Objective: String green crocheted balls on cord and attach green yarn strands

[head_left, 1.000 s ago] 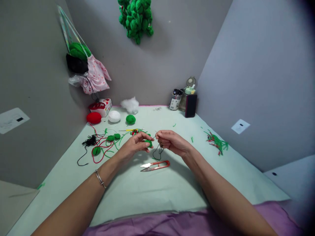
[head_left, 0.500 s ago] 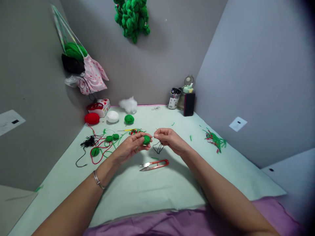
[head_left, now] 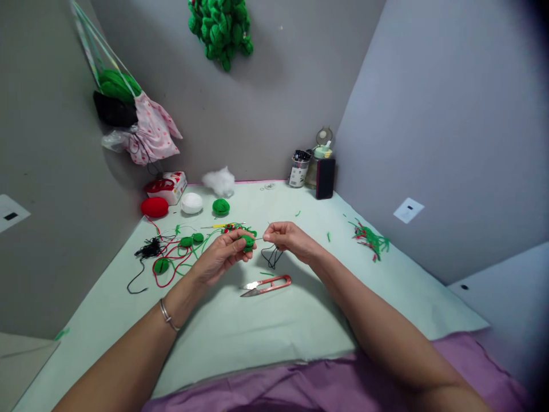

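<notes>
My left hand [head_left: 221,254] pinches a small green crocheted ball [head_left: 247,241] above the pale green table [head_left: 266,332]. Close to its right, my right hand [head_left: 287,239] is closed on a thin needle with black thread [head_left: 271,257] that hangs in loops below the fingers. A short stretch of thread runs between the ball and my right hand. Red thread snips [head_left: 266,285] lie on the table just in front of both hands.
To the left lie green crocheted pieces [head_left: 186,242], red yarn [head_left: 155,206], white yarn [head_left: 191,202], a green yarn ball [head_left: 221,206] and tangled threads. Stuffing [head_left: 218,181], a cup [head_left: 299,169] and a dark phone [head_left: 325,178] stand at the back. Yarn scraps [head_left: 369,240] lie right.
Both hands have drifted slightly left and stayed close together, the green ball turning in my left fingers. The camera view has shifted a little.
</notes>
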Demonstrator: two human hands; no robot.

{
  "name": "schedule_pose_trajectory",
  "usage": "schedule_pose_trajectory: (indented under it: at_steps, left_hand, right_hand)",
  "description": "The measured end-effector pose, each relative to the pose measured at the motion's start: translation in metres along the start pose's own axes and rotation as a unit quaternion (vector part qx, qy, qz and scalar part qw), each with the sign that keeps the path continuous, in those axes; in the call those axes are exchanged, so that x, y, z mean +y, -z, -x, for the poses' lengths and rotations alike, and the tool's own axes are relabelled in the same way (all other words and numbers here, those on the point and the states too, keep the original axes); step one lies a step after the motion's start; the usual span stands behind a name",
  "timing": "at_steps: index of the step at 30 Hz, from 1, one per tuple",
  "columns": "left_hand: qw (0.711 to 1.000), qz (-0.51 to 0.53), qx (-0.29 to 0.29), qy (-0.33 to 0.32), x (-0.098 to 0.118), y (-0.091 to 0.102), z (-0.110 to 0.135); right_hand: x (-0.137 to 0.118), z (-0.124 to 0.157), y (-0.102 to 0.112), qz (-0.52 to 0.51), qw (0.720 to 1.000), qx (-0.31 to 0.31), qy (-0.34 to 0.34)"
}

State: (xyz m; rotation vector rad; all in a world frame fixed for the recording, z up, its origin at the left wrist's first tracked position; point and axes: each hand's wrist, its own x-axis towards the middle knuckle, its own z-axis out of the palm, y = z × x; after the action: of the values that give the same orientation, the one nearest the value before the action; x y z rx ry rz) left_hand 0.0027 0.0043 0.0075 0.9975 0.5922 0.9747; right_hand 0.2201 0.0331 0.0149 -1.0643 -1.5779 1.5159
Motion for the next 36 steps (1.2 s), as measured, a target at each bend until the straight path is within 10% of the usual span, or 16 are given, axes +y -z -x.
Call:
schedule_pose_trajectory:
  at_steps: [4,8,13,16,26,36]
  left_hand:
    - [1.0,0.002,0.013,-0.018,0.003,0.01,-0.003]
    - [0.999,0.005,0.041,-0.028,0.004,0.018,-0.006]
    - [0.996,0.021,0.071,-0.039,0.008,0.018,-0.006]
    - [0.997,0.018,0.066,-0.037,0.011,0.018,-0.004]
    - [1.0,-0.018,0.003,-0.015,0.015,0.025,0.002]
    - [0.999,-0.013,-0.021,-0.024,0.015,0.03,0.004]
  right_hand:
    - [0.002,0.005,0.018,0.195,0.98,0.031,0.002]
    - [-0.007,0.019,0.025,0.456,0.874,0.154,0.068]
    - [-0.018,0.035,-0.006,0.49,0.851,-0.172,0.077]
    - [-0.015,0.037,-0.024,0.531,0.812,-0.227,0.083]
    - [-0.027,0.034,0.007,0.205,0.964,-0.164,0.043]
    - [-0.037,0.041,-0.002,0.156,0.97,-0.133,0.13]
